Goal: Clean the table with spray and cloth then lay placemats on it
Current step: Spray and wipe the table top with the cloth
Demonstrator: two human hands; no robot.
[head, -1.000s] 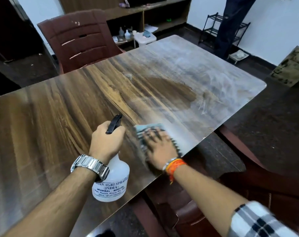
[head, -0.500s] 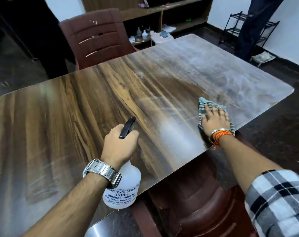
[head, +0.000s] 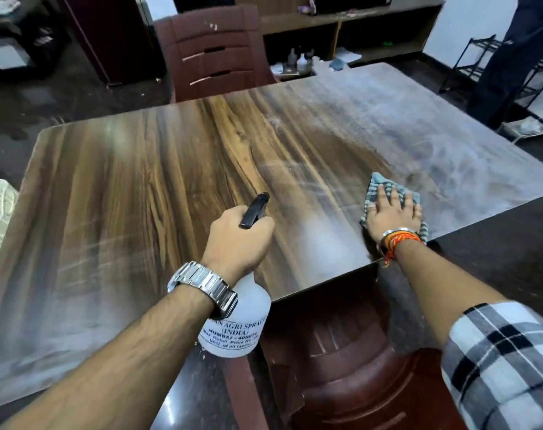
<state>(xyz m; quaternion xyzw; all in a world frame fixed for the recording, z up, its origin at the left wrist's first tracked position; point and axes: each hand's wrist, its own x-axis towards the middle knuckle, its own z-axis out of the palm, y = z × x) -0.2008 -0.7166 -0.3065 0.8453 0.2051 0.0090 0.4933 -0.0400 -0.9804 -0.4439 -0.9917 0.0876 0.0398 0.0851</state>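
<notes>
wood-grain rectangular table (head: 124,197)
white plastic spray bottle (head: 236,324) gripped by left hand (head: 236,240); striped blue cloth (head: 376,184) pressed under flat right hand (head: 391,214)

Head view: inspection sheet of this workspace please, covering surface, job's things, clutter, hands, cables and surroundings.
Surface: wooden table, hazy toward the far right.
Job's things: bottle held at the near edge; cloth flat on the table; placemats not seen.
Clutter: nothing seen.
Hands: left hand grips the bottle; right hand presses the cloth, fingers straight.
Cables: nothing seen.
Surroundings: far chair, near chair, shelf, rack, standing person.
</notes>
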